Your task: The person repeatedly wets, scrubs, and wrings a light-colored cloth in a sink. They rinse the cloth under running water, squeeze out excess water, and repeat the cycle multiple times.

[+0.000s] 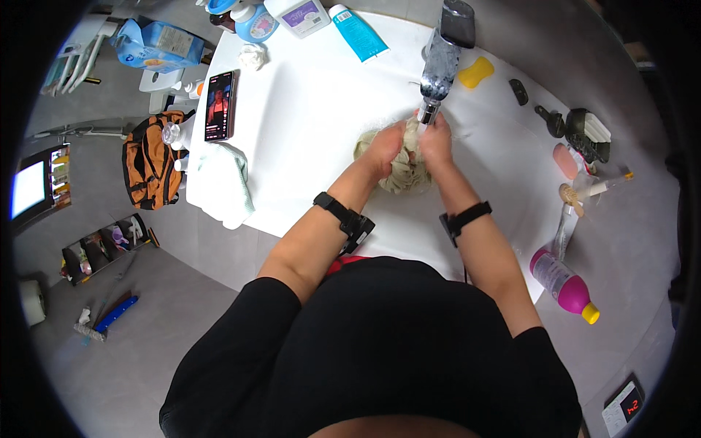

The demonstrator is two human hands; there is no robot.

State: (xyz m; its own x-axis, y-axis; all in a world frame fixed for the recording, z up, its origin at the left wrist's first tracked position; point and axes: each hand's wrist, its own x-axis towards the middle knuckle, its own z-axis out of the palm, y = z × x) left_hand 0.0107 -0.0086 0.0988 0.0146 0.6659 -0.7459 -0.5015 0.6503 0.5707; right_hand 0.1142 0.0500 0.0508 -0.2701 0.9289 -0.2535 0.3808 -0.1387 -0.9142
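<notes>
A wet beige cloth (402, 178) lies bunched in the white washbasin (312, 159), below the chrome faucet (438, 71). Water runs from the spout onto it. My left hand (388, 147) grips the cloth on its left side. On the right, my right hand (436, 143) holds it close beside the stream, with some fingers hidden behind the spout. Both wrists wear black straps.
A phone (220, 107) and a pale towel (223, 183) lie on the basin's left rim. Bottles and a blue tube (358, 34) stand or lie at the back. A yellow sponge (476, 72), soap (564, 161), a brush (571, 198) and a pink bottle (564, 282) are at the right.
</notes>
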